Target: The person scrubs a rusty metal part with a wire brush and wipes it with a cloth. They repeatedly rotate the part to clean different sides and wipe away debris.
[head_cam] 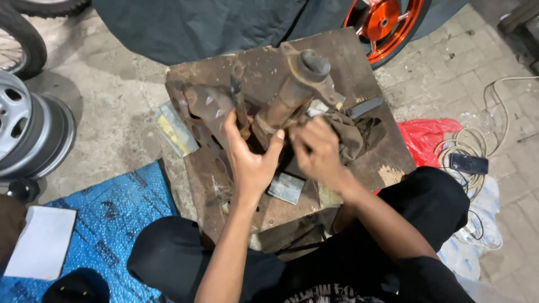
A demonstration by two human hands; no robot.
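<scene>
A: Work surface?
B: Rusty wooden board on a paved floor; steel wheel rim at left, orange wheel beyond.
A: Part orientation?
B: Rusty cylindrical part lies on the board, long axis running from the hands up-right, capped end away.
A: Hands?
B: Left hand half-curled around its lower end. Right hand closed on a brown rag against it.
A: Containers?
B: Red plastic bag at right, contents hidden

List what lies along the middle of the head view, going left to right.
Silver car rim → blue mat → left hand → rusty metal part → right hand → brown rag → red plastic bag → black phone on coiled white cable.
</scene>
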